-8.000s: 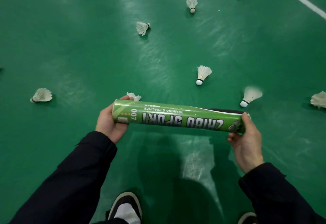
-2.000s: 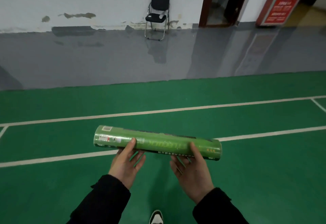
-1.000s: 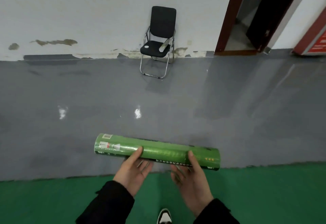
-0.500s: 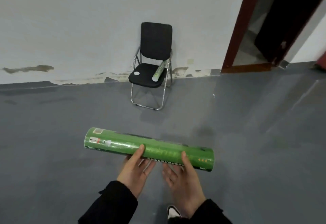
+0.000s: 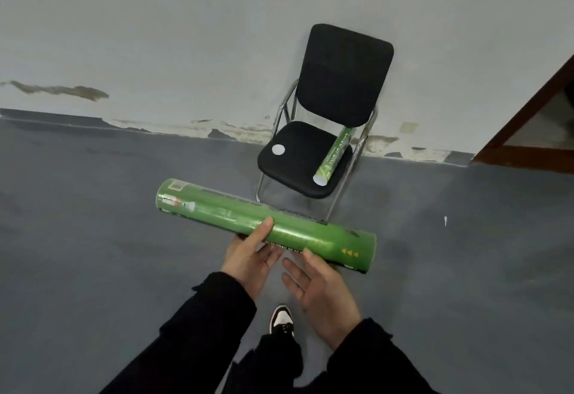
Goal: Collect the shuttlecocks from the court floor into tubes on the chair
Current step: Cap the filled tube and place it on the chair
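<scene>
Tube (image 5: 264, 226) lies across both hands' grips, left hand (image 5: 248, 257) thumb-clasping, right hand (image 5: 320, 291) open-palmed, near chair (image 5: 298, 157) holding another tube (image 5: 334, 156); delivery pending.

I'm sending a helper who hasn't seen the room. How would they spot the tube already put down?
Find the black folding chair against the wall. On its seat lies a green shuttlecock tube, along the right edge. Unlike the white round cap beside it, it is long and green.
</scene>
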